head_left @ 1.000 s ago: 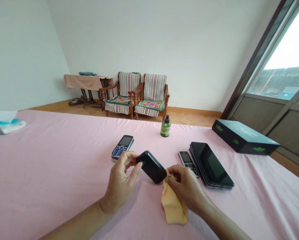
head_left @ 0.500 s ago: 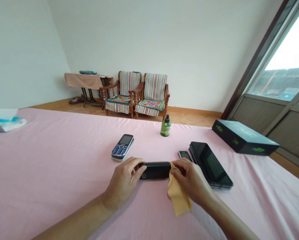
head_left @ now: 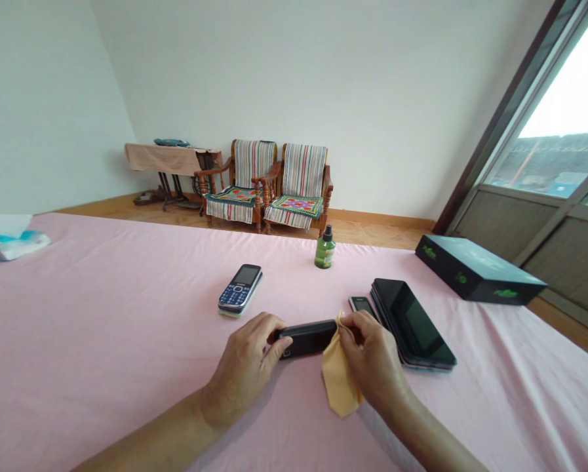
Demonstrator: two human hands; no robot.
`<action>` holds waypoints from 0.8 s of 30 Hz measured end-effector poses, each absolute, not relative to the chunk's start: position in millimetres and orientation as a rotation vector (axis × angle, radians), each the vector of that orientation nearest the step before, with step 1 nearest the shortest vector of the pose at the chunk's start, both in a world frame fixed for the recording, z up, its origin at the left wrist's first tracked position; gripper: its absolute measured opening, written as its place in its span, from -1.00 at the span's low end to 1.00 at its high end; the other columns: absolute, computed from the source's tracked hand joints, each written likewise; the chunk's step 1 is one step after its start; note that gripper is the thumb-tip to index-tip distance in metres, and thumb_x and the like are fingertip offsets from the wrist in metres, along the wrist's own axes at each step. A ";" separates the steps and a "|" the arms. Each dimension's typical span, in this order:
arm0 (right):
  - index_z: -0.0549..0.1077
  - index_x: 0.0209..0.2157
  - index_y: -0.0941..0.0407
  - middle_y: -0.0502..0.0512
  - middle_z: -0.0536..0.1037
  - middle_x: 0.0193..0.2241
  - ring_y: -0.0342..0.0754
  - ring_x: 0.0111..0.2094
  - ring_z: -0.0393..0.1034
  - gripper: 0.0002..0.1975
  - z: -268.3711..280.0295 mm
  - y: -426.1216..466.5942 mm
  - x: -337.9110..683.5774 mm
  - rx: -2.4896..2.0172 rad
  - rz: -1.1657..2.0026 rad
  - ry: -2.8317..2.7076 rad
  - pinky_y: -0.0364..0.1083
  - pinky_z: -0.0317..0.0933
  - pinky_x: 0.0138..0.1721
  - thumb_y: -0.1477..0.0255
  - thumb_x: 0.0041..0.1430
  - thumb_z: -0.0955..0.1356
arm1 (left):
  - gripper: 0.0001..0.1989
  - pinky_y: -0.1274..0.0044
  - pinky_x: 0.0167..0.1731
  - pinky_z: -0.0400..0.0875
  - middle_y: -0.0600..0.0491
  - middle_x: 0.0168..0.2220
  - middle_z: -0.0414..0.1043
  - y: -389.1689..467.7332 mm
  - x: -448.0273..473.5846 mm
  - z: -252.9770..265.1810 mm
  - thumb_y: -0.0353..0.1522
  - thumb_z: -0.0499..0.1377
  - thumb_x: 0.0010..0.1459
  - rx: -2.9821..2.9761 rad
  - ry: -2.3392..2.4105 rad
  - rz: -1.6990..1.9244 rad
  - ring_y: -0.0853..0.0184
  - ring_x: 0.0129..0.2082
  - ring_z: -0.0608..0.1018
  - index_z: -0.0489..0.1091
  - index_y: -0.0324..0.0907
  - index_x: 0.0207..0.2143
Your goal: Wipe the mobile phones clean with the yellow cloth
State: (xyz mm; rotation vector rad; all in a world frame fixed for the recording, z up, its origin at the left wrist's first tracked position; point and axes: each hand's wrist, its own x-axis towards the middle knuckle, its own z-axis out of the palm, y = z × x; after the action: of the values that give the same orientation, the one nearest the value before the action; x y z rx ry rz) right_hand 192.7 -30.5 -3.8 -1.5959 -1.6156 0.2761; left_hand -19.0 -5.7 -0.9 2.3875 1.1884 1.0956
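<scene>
A black mobile phone (head_left: 309,339) is held sideways above the pink cloth, tilted a little up to the right. My left hand (head_left: 247,360) is closed on its left end, thumb in front and fingers behind. At the other end, my right hand (head_left: 372,351) pinches a yellow cloth (head_left: 340,380) against the phone's edge; the rest of the cloth hangs below. Beyond my left hand lies a blue keypad phone (head_left: 239,288) on top of another one. A small phone (head_left: 361,304), partly hidden by my right hand, lies beside a stack of black tablets or large phones (head_left: 414,324).
A green bottle (head_left: 325,249) with a black cap stands near the far edge of the pink-covered table (head_left: 126,314). The black box (head_left: 478,272) lies at the right, a white and blue packet (head_left: 13,244) at the far left. Two chairs (head_left: 269,183) stand beyond.
The black phone has tilted, its right end rising slightly. My right hand has shifted the yellow cloth along the phone's right end, and the hanging part has swung left.
</scene>
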 end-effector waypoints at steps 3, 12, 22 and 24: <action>0.39 -0.53 0.15 0.07 0.42 -0.51 -0.05 -0.46 0.36 -0.82 -8.1 -32.4 190.1 -1.631 0.253 -1.668 -0.13 0.12 -0.42 0.57 0.12 0.25 | -0.92 0.53 -0.44 0.29 0.08 -0.43 0.37 -6.8 -18.7 -1.2 -0.39 0.12 0.23 2.378 1.208 1.086 0.30 -0.45 0.46 0.36 -0.17 -0.35; 0.41 -0.59 0.15 0.06 0.41 -0.51 -0.09 -0.47 0.33 -0.73 -10.9 -37.8 185.7 -1.658 0.206 -1.867 -0.15 0.07 -0.44 0.73 0.04 0.24 | -0.93 0.56 -0.47 0.33 0.09 -0.44 0.39 -1.3 -19.7 -3.3 -0.38 0.12 0.21 2.308 1.229 1.087 0.31 -0.46 0.46 0.36 -0.16 -0.35; 0.42 -0.52 0.14 0.04 0.40 -0.52 -0.08 -0.48 0.32 -0.82 12.4 -32.2 203.8 -1.623 0.105 -1.695 -0.12 0.11 -0.41 0.55 0.13 0.26 | -0.85 0.50 -0.30 0.41 0.03 -0.29 0.47 -4.0 -17.6 4.1 -0.47 0.15 0.12 2.121 1.025 1.052 0.27 -0.32 0.50 0.38 -0.15 -0.22; 0.44 -0.50 0.14 0.04 0.41 -0.51 -0.08 -0.48 0.32 -0.82 18.5 -33.3 203.9 -1.577 0.108 -1.611 -0.12 0.13 -0.42 0.50 0.15 0.27 | -0.83 0.53 -0.36 0.41 0.02 -0.30 0.47 1.0 -19.2 2.8 -0.40 0.16 0.16 1.941 0.944 1.059 0.29 -0.34 0.51 0.39 -0.17 -0.17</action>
State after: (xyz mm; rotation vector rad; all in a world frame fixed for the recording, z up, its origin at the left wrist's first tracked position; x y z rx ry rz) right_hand 203.9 -33.3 18.5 -1.5772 -1.6106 0.1083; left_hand -19.2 1.0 2.8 1.9410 0.9440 1.0594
